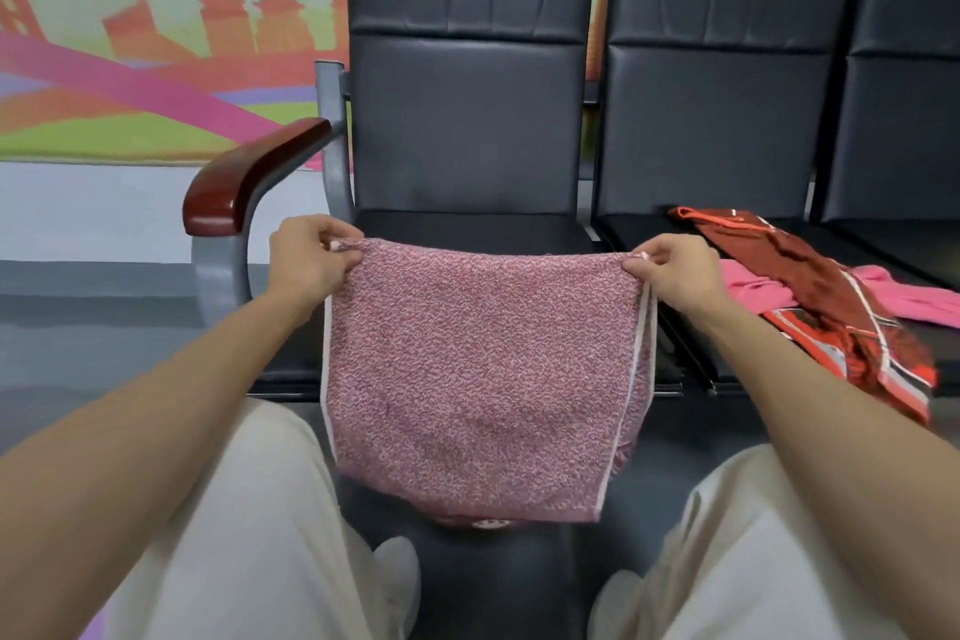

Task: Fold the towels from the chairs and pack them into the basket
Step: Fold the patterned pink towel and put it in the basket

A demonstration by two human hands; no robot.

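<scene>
Your knees [249,509] in pale trousers sit nearest, with the speckled pink towel [478,369] hanging between them, in front of the left chair [467,120]. Your left hand [306,257] and right hand [675,270] each pinch a top corner, fingers [337,244] curled onto the hem. A second layer shows behind its right edge, so it appears folded once; further folds and packing remain. Count: three chairs, namely left, middle chair [717,120] and right chair [909,94]. Three towels: one held, a red patterned towel [831,307] and a bright pink towel [748,288] lying unfolded on the middle seat. No basket in view
</scene>
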